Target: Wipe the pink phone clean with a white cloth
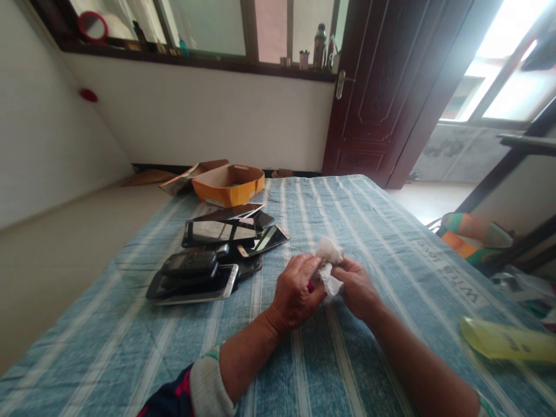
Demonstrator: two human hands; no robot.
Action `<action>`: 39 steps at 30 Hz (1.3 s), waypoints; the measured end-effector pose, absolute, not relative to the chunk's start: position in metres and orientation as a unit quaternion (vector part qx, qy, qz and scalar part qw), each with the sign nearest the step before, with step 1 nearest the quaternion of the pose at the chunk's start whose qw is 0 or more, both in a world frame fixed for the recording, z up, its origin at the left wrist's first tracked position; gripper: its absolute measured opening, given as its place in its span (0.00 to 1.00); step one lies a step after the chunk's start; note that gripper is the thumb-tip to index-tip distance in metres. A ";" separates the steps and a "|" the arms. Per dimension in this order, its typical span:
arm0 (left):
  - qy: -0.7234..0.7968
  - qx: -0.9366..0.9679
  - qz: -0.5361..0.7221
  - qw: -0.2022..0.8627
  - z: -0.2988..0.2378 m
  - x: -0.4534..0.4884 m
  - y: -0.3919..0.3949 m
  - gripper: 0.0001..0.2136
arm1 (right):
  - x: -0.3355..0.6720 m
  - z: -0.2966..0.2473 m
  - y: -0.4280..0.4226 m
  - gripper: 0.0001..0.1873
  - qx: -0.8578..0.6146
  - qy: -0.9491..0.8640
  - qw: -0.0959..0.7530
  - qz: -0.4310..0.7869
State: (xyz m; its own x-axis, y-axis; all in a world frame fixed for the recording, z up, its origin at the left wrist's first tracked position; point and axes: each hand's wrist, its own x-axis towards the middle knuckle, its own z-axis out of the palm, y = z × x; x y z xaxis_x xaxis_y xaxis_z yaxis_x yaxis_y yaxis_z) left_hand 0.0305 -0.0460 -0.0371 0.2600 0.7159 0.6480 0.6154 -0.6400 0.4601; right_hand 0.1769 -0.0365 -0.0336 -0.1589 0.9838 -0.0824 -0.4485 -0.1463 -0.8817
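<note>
A crumpled white tissue [330, 281] is pinched between my two hands over the striped cloth. My right hand [358, 288] closes on it from the right, fingertips pressed into the folds. Curled in from the left, my left hand [296, 292] is closed around a small red object [310, 286]; only a bit of red shows, so its kind cannot be made out. Part of the tissue bulges up beyond the fingertips. To the left lies a loose pile of phones, among them a gold-edged phone [264, 241], a black-screened phone [219, 231] and a white-edged phone [200, 289].
A thick black device [191, 263] rests on the near part of the pile. Behind it stands an open orange box [230, 184]. A yellow translucent packet [506, 340] lies at the right on the blue striped cloth [278, 370]. A dark red door [382, 87] is beyond.
</note>
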 end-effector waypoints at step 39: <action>0.473 0.770 0.408 0.131 -0.027 0.023 -0.044 0.10 | 0.187 -0.030 -0.038 0.32 -0.411 -0.528 0.492 0.557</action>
State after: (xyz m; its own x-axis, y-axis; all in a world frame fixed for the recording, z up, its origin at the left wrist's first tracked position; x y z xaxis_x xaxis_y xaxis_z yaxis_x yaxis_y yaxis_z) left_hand 0.0228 -0.0442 -0.0271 0.2194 0.8347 0.5051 0.6210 -0.5188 0.5876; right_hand 0.1867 -0.0382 -0.0301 -0.1780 0.9820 0.0629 -0.1140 0.0429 -0.9926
